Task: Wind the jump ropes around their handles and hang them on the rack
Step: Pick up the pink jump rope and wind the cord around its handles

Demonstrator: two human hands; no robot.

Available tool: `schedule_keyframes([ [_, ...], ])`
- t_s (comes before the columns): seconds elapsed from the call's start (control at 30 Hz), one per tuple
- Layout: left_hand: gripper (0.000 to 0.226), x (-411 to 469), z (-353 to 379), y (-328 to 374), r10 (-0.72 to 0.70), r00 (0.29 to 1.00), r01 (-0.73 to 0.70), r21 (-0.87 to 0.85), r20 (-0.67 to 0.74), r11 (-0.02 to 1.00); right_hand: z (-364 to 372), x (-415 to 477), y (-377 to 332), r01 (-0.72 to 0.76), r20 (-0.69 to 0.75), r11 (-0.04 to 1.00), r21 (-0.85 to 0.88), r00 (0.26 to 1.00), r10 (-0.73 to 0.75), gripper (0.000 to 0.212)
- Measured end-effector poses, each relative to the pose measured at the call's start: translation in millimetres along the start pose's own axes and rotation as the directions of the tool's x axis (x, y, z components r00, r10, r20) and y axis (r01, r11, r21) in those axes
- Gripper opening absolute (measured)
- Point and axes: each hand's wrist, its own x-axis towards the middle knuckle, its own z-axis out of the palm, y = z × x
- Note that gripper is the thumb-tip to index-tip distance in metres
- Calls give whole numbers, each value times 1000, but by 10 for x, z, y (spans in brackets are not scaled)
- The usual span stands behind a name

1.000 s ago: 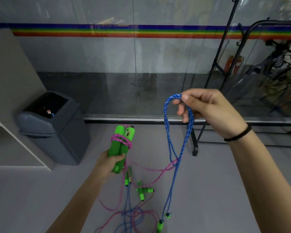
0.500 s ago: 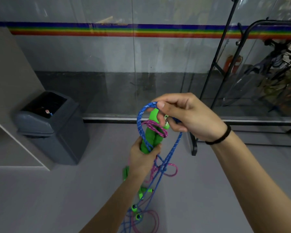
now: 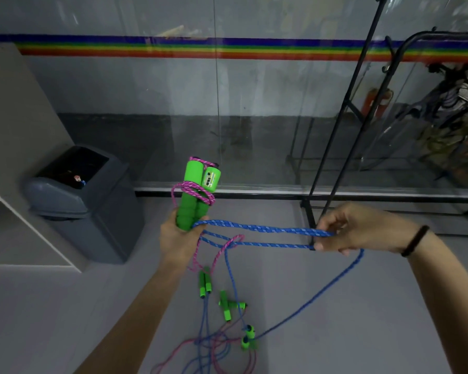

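At the centre of the view, the left hand (image 3: 180, 238) clenches the lower ends of a pair of green handles (image 3: 196, 197), held upright and side by side. The grip is firm and closed around their foam sleeves. One handle carries a small counter panel near its top. A pink rope (image 3: 193, 190) is looped loosely around the pair above the fist, and its tail hangs down toward the floor (image 3: 335, 319).

To the right, the right hand (image 3: 362, 229) pinches a blue rope (image 3: 260, 228) between thumb and fingers, its grip closed on the cord. Several blue strands stretch nearly level between the two hands, and one strand falls from the right hand to the floor.

Below the hands, more small green handles (image 3: 226, 306) and a tangle of blue and pink cord lie on the grey floor. A black metal rack (image 3: 333, 163) stands to the right, near a glass wall. A grey bin (image 3: 79, 201) sits to the left.

The ropes look light, braided and limp, so they should bend easily but sag and snarl when slack. Keeping each strand taut while winding would likely give neat turns. The foam handles appear soft and easy to hold without slipping. Holding them low, as now, leaves the upper length free for the wraps. The pink loop looks loose and might slide.
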Motion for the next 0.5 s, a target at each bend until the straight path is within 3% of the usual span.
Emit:
schedule_keyframes([
  [0.17,29,7,-30,-1,41,999,-42,62,12,997,16,82,231,-290,3,900,-324,952,307,24],
  [0.23,35,41,-87,-39,61,998,-61,103,7,993,-3,127,382,-378,-81,838,-395,922,378,20],
  [0.3,40,61,-163,-87,40,999,-36,175,-19,984,-82,119,560,-486,-271,791,-373,872,408,16],
  [0.33,40,62,-204,-107,24,999,-18,188,-32,982,-132,109,662,-539,-418,782,-312,817,397,14],
  [0.4,40,57,-275,-154,-47,998,51,126,-36,991,-200,48,831,-603,-691,781,-159,633,348,17],
  [0.43,38,53,-299,-160,-94,995,96,73,-30,993,-225,8,902,-614,-766,783,-96,548,336,21],
  [0.5,32,49,-328,-155,-161,987,161,0,-10,987,-280,-76,1083,-636,-786,772,-13,483,385,31],
])
